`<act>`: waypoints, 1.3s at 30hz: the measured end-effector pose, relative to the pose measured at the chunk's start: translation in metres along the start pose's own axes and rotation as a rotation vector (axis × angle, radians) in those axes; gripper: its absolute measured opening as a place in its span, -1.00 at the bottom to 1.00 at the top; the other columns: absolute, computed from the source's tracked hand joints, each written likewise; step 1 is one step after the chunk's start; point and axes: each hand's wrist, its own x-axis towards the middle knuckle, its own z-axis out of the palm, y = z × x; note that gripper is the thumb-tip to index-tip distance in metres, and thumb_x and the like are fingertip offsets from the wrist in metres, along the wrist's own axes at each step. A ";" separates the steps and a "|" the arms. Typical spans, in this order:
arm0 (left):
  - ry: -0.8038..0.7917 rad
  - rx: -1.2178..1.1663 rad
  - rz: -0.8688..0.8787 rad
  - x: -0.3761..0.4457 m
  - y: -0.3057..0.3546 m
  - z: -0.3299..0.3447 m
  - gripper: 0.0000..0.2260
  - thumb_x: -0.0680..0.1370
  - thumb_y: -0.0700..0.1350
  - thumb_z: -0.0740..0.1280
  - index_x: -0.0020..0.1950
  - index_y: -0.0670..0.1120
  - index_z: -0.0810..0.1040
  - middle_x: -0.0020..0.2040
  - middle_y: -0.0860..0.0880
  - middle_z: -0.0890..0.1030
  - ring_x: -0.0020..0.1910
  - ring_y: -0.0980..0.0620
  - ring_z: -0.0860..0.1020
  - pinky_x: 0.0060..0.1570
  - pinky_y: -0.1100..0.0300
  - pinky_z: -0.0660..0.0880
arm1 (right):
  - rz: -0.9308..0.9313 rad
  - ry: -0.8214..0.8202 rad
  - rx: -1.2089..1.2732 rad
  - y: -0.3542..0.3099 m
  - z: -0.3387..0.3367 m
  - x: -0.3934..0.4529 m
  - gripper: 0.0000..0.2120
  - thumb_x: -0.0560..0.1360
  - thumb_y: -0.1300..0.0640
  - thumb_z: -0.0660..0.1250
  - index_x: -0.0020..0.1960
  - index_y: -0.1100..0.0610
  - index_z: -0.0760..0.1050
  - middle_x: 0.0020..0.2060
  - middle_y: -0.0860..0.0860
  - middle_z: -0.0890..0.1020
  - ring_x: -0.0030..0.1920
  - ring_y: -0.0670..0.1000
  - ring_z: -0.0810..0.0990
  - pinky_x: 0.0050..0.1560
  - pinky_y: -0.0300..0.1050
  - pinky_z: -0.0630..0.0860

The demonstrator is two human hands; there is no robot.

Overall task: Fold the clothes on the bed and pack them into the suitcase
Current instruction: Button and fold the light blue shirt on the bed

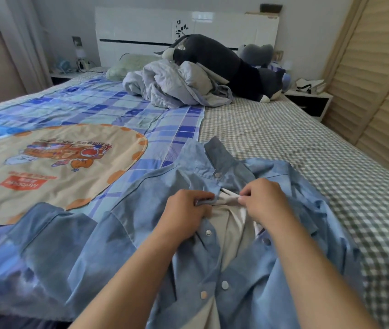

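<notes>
— Head view: what have I got?
— Blue shirt [155,245] spread front-up on the bed [283,138]. My left hand [186,213] grips the left placket edge near the collar; my right hand [263,200] pinches the opposite edge.
— Suitcase?
— None visible.

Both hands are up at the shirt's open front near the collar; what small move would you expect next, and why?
Probably drawing the two front edges together and fastening the top snap. The blue shirt lies face up on the bed, its front open over a white lining. The left hand grips one edge and the right hand pinches the other, just below the collar.
</notes>
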 end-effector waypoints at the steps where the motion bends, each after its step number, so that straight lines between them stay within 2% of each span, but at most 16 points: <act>1: 0.010 0.010 0.009 -0.001 0.001 -0.003 -0.74 0.53 -0.13 0.46 0.19 0.08 0.71 -0.11 0.10 0.67 0.02 0.16 0.60 -0.16 0.64 0.30 | -0.001 -0.001 0.014 -0.001 -0.006 0.000 -0.85 0.57 0.05 0.39 -0.17 -0.02 0.64 -0.20 0.07 0.64 -0.22 0.04 0.59 -0.32 -0.22 0.37; 3: 0.091 0.019 0.036 -0.003 0.004 -0.007 -0.79 0.57 -0.07 0.44 0.19 0.06 0.71 -0.04 0.05 0.73 0.06 0.16 0.61 -0.15 0.65 0.28 | 0.015 0.032 0.041 -0.004 -0.017 -0.001 -0.81 0.60 0.09 0.35 -0.17 0.02 0.64 -0.23 0.05 0.63 -0.28 0.00 0.53 -0.42 -0.20 0.29; 5: 0.184 0.030 0.074 -0.004 0.011 -0.008 -0.84 0.60 -0.03 0.40 0.12 0.02 0.74 0.00 0.04 0.74 0.07 0.11 0.62 -0.16 0.53 0.31 | 0.002 0.082 0.083 -0.016 -0.024 -0.005 -0.82 0.63 0.15 0.27 -0.08 0.08 0.63 -0.16 0.07 0.62 -0.18 0.06 0.57 -0.36 -0.17 0.32; 8: 0.307 0.036 0.087 -0.009 0.023 -0.009 -0.74 0.62 0.01 0.35 -0.20 -0.04 0.69 -0.29 0.03 0.63 -0.14 -0.01 0.61 -0.19 0.18 0.33 | -0.077 0.062 0.390 -0.037 -0.019 -0.018 -0.81 0.65 0.13 0.23 0.00 0.10 0.62 -0.11 0.06 0.65 -0.09 0.04 0.58 -0.14 -0.16 0.45; 9: 0.342 -0.006 0.064 -0.011 0.026 -0.008 -0.79 0.61 -0.01 0.38 -0.18 -0.04 0.68 -0.30 0.03 0.62 -0.18 0.01 0.60 -0.16 0.13 0.39 | -0.089 0.055 0.509 -0.042 -0.015 -0.024 -0.81 0.65 0.13 0.25 -0.01 0.12 0.62 -0.12 0.05 0.66 -0.12 0.01 0.58 -0.13 -0.19 0.46; 10: 0.371 -0.122 0.018 -0.014 0.029 -0.007 -0.91 0.57 -0.05 0.42 -0.08 -0.02 0.69 -0.25 0.04 0.65 -0.18 0.07 0.61 -0.10 0.13 0.47 | -0.098 0.071 0.595 -0.047 -0.010 -0.030 -0.82 0.64 0.15 0.26 0.00 0.14 0.63 -0.13 0.03 0.67 -0.13 -0.02 0.58 -0.12 -0.23 0.46; 12: 0.351 -0.481 -0.185 -0.018 0.029 -0.005 -0.79 0.51 -0.17 0.50 0.13 -0.04 0.65 -0.12 -0.04 0.69 -0.12 0.04 0.66 0.02 0.09 0.58 | -0.126 0.162 0.650 -0.049 -0.002 -0.037 -0.82 0.64 0.17 0.27 0.10 0.17 0.64 -0.12 -0.05 0.65 -0.08 -0.06 0.58 -0.04 -0.27 0.47; 13: 0.293 -0.717 -0.294 -0.020 0.029 -0.004 -0.74 0.50 -0.23 0.50 0.17 -0.14 0.63 -0.07 -0.14 0.71 -0.08 -0.07 0.69 0.05 0.01 0.62 | -0.144 0.209 0.651 -0.048 0.000 -0.038 -0.80 0.64 0.18 0.27 0.15 0.16 0.64 -0.11 -0.12 0.62 -0.06 -0.12 0.57 -0.01 -0.34 0.47; 15: 0.176 -1.024 -0.419 -0.025 0.027 -0.002 -0.85 0.52 -0.34 0.44 0.08 -0.30 0.65 -0.03 -0.33 0.70 -0.07 -0.23 0.68 0.05 -0.12 0.63 | -0.186 0.252 0.621 -0.046 0.002 -0.040 -0.78 0.64 0.19 0.28 0.20 0.14 0.64 -0.08 -0.15 0.60 -0.03 -0.18 0.53 -0.06 -0.49 0.40; 17: 0.160 -1.021 -0.422 -0.028 0.027 -0.001 -0.92 0.54 -0.36 0.40 -0.01 -0.31 0.68 -0.06 -0.35 0.69 -0.10 -0.25 0.67 0.06 -0.17 0.62 | -0.242 0.258 0.524 -0.044 0.007 -0.042 -0.78 0.63 0.20 0.28 0.20 0.13 0.64 0.00 -0.09 0.63 0.01 -0.14 0.54 -0.01 -0.37 0.43; 19: 0.183 -0.994 -0.369 -0.029 0.027 0.001 -0.90 0.55 -0.34 0.39 0.00 -0.29 0.69 -0.08 -0.31 0.71 -0.05 -0.27 0.69 0.12 -0.18 0.61 | -0.280 0.246 0.439 -0.044 0.013 -0.044 -0.78 0.63 0.20 0.28 0.19 0.12 0.65 0.03 -0.02 0.62 0.03 -0.06 0.56 0.04 -0.25 0.44; 23: 0.204 -0.959 -0.336 -0.027 0.026 0.004 -0.88 0.55 -0.32 0.39 0.04 -0.25 0.71 -0.08 -0.25 0.72 0.03 -0.28 0.69 0.17 -0.18 0.60 | -0.316 0.253 0.353 -0.044 0.016 -0.046 -0.79 0.61 0.22 0.29 0.16 0.11 0.67 -0.01 0.01 0.60 0.00 0.00 0.56 -0.06 -0.27 0.36; 27: 0.240 -0.948 -0.363 -0.024 0.021 0.007 -0.90 0.54 -0.30 0.42 0.01 -0.23 0.72 -0.10 -0.25 0.72 0.02 -0.28 0.69 0.16 -0.22 0.59 | -0.340 0.218 0.316 -0.044 0.019 -0.049 -0.79 0.62 0.20 0.31 0.17 0.09 0.67 -0.02 0.01 0.60 0.00 0.01 0.57 -0.02 -0.18 0.47; 30: 0.256 -0.907 -0.360 -0.024 0.022 0.008 -0.92 0.53 -0.28 0.43 -0.09 -0.21 0.74 -0.15 -0.26 0.72 -0.09 -0.20 0.69 0.10 -0.23 0.61 | -0.348 0.225 0.288 -0.045 0.022 -0.051 -0.80 0.61 0.20 0.31 0.13 0.09 0.68 -0.05 0.01 0.60 -0.03 0.02 0.56 -0.04 -0.15 0.48; 34: 0.233 -0.881 -0.322 -0.026 0.025 0.011 -0.88 0.53 -0.26 0.43 -0.18 -0.19 0.73 -0.09 -0.37 0.67 -0.19 -0.11 0.59 -0.09 -0.03 0.54 | -0.295 0.335 0.258 -0.045 0.027 -0.050 -0.83 0.60 0.23 0.29 0.00 0.18 0.67 -0.12 0.03 0.56 -0.14 0.06 0.54 -0.11 -0.01 0.52; 39: 0.205 -0.946 -0.360 -0.026 0.024 0.011 -0.90 0.52 -0.29 0.43 -0.15 -0.21 0.74 -0.14 -0.27 0.71 -0.16 -0.14 0.65 0.02 -0.08 0.60 | -0.264 0.380 0.226 -0.050 0.036 -0.050 -0.80 0.60 0.18 0.28 -0.10 0.20 0.65 -0.17 0.04 0.54 -0.19 0.09 0.54 -0.15 0.06 0.50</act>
